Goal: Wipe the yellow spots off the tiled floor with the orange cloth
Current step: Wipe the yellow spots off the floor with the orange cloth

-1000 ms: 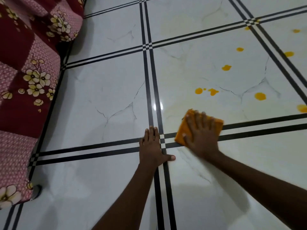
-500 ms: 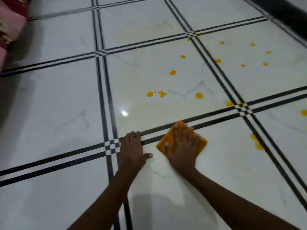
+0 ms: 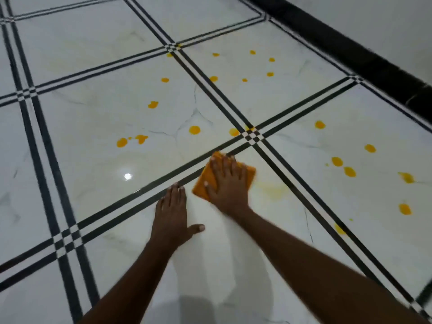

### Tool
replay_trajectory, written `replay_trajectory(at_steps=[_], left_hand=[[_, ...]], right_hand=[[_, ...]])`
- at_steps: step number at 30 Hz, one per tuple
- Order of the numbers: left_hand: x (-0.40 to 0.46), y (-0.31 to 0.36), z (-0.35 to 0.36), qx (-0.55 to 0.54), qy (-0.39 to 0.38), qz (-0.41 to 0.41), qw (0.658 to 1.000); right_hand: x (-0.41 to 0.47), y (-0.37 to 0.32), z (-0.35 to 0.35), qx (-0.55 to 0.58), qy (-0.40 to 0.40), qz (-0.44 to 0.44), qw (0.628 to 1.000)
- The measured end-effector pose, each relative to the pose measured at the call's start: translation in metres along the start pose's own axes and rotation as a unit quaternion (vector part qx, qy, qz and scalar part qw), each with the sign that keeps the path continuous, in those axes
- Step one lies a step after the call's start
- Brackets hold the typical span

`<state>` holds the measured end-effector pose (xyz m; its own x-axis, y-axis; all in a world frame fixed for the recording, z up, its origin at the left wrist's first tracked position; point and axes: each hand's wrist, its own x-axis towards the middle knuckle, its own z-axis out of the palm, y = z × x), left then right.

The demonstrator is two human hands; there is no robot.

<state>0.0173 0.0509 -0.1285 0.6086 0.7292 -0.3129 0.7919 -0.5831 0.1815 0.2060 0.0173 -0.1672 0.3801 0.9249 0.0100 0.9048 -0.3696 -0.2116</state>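
Right hand flat on the orange cloth, palm down, fingers straight and slightly spread, pressing it onto the tiled floor. No curl round the fabric; the hand bears on it from above. Fingertips reach the cloth's far edge, thumb lies near its left corner.

Left hand flat on the bare tile just left of the cloth and nearer the person, fingers extended and close together, thumb splayed out toward the right arm. It holds nothing. Its fingertips touch the double black grout band.

Cloth: folded into a rough rectangle, lying flat. Its far left corner overlaps that same black band; the rest sits on the tile on the near side of it. Long axis seems to run from the near left corner toward the far right, roughly along the band, though the hand covers most of it.

Just right of the cloth, a pale yellow smear on the tile. Yellow spots scattered beyond the cloth on the far tile, more well to the right of the cloth across the second black band. One spot sits at the band crossing just beyond the cloth.

Far right of the cloth, a black skirting strip edges the floor.
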Motion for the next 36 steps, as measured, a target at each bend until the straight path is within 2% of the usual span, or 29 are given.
replay_trajectory(at_steps=[1, 2, 5, 6, 8, 9, 11, 12, 13, 14, 17, 18, 20, 22, 24, 25, 27, 29, 32, 36], left_hand=[[-0.001, -0.002, -0.001, 0.011, 0.002, -0.003, 1.0], [-0.002, -0.002, -0.001, 0.019, 0.006, -0.006, 1.0], [0.007, 0.013, -0.002, 0.019, 0.015, 0.016, 1.0], [0.012, 0.022, -0.003, 0.016, 0.014, 0.031, 0.999], [0.02, 0.043, -0.003, 0.006, -0.014, 0.042, 0.999], [0.022, 0.049, -0.004, 0.007, -0.028, 0.039, 0.999], [0.026, 0.056, -0.006, 0.027, -0.049, 0.028, 0.998], [0.027, 0.053, -0.009, 0.037, -0.059, 0.027, 0.997], [0.029, 0.049, -0.013, 0.049, -0.075, 0.03, 0.996], [0.031, 0.045, -0.019, 0.063, -0.096, 0.033, 0.993], [0.043, 0.047, -0.036, 0.07, -0.166, 0.03, 0.983], [0.048, 0.052, -0.044, 0.063, -0.187, 0.018, 0.98], [0.059, 0.061, -0.059, 0.055, -0.23, -0.01, 0.972], [0.067, 0.066, -0.073, 0.052, -0.263, -0.036, 0.963], [0.067, 0.075, -0.085, 0.071, -0.277, -0.05, 0.957], [0.063, 0.078, -0.09, 0.079, -0.278, -0.052, 0.956], [0.06, 0.08, -0.101, 0.086, -0.273, -0.046, 0.957], [0.061, 0.081, -0.109, 0.091, -0.269, -0.048, 0.958], [0.072, 0.081, -0.112, 0.084, -0.258, -0.033, 0.962], [0.089, 0.097, -0.096, 0.037, -0.221, 0.011, 0.975]], right_hand=[[0.014, 0.022, -0.005, 0.0, 0.001, -0.011, 1.0], [0.021, 0.051, -0.007, -0.012, 0.024, 0.025, 0.999], [-0.008, 0.138, -0.024, -0.046, 0.095, 0.221, 0.969], [-0.029, 0.148, -0.026, -0.04, 0.108, 0.264, 0.958], [-0.063, 0.12, -0.021, -0.031, 0.098, 0.314, 0.944], [-0.069, 0.095, -0.015, -0.017, 0.092, 0.293, 0.951], [-0.054, 0.063, -0.005, -0.007, 0.06, 0.151, 0.987], [-0.036, 0.066, -0.006, -0.009, 0.035, 0.08, 0.996], [-0.02, 0.081, -0.011, -0.008, 0.016, 0.052, 0.998], [-0.01, 0.103, -0.017, -0.009, 0.02, 0.069, 0.997], [-0.029, 0.162, -0.034, -0.037, 0.047, 0.235, 0.97], [-0.041, 0.168, -0.037, -0.045, 0.039, 0.25, 0.966], [-0.055, 0.165, -0.05, -0.022, -0.025, 0.244, 0.969], [-0.051, 0.157, -0.06, -0.004, -0.091, 0.191, 0.977], [-0.049, 0.153, -0.075, 0.049, -0.128, 0.118, 0.984], [-0.052, 0.15, -0.084, 0.09, -0.121, 0.105, 0.983], [-0.054, 0.149, -0.094, 0.124, -0.049, 0.162, 0.978], [-0.056, 0.158, -0.1, 0.07, 0.003, 0.256, 0.964], [-0.058, 0.16, -0.104, 0.051, -0.049, 0.377, 0.924], [-0.058, 0.157, -0.104, 0.175, -0.045, 0.52, 0.835]])
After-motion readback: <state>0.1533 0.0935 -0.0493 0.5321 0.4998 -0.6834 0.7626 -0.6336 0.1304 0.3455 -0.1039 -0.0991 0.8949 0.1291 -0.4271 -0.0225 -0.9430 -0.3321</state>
